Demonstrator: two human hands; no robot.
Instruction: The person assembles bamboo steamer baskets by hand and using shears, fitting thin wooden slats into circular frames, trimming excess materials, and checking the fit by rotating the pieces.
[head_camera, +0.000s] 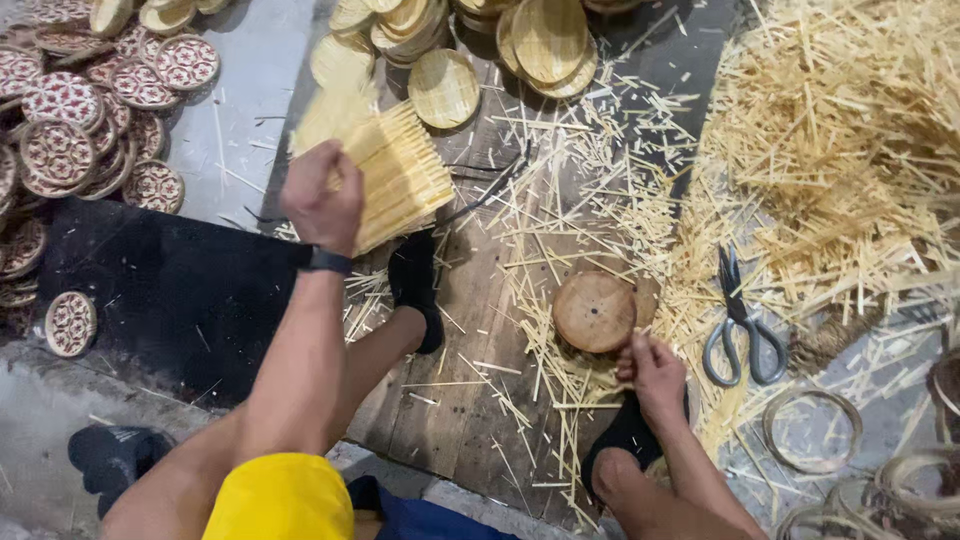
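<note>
left hand (322, 198): raised over the wooden boards, fingers curled tight around the lower edge of a square woven mat (392, 172); a dark wristband (326, 260) sits on the wrist.
woven mat: pale straw colour, held tilted above the boards, loose strip ends sticking out along its upper edge; its far corner is blurred.
right hand (652, 372): low by the right foot, fingers bent and pinching thin bamboo strips (560, 370) just beside a round wooden disc (594, 311); how firm the pinch is cannot be told.
wooden disc: lies flat on the boards among scattered strips, touching or nearly touching the right hand's fingertips.
scissors (738, 325): grey handles, dark blades pointing away, lying on the strips just right of the disc, apart from both hands.
strip pile (840, 130): a big heap of cut straw-coloured strips at the upper right, spilling toward the disc.
plain woven plates (500, 45): stacked and overlapping along the top edge, beyond the mat.
patterned plates (70, 130): red and white round ones heaped at the upper left, one lying alone lower down on the left.
rings (812, 430): thin bent hoops on the floor at the lower right.
feet: in dark socks (415, 280), one under the mat, one by the right hand.
floor (240, 110): grey, with a dark mat (160, 290) on the left.
</note>
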